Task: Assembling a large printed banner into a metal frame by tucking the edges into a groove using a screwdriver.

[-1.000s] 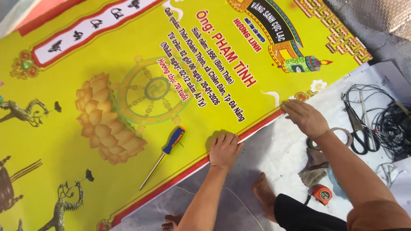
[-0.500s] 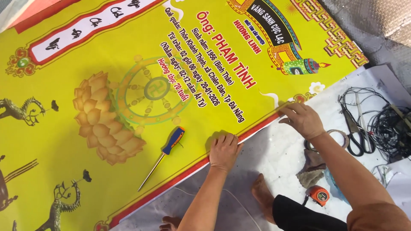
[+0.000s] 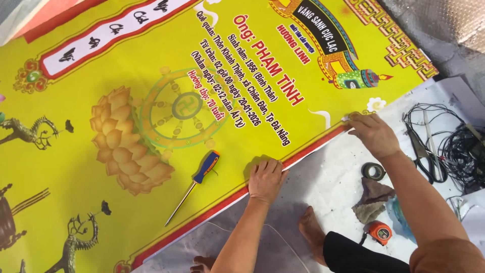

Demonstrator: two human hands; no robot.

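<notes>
Two hands flat, fingers spread, gripping nothing: left hand [image 3: 265, 178] and right hand [image 3: 373, 132] pressed on red lower edge of large yellow printed banner [image 3: 101, 151]. Blue-handled screwdriver [image 3: 194, 184] lying on banner, just beside left hand.

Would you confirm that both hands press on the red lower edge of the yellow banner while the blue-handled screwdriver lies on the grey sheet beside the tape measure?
Not quite. The left hand and right hand do press on the red lower edge of the yellow banner, but the head view shows the blue-handled screwdriver lying on the banner itself, not on the grey sheet beside the tape measure.
</notes>
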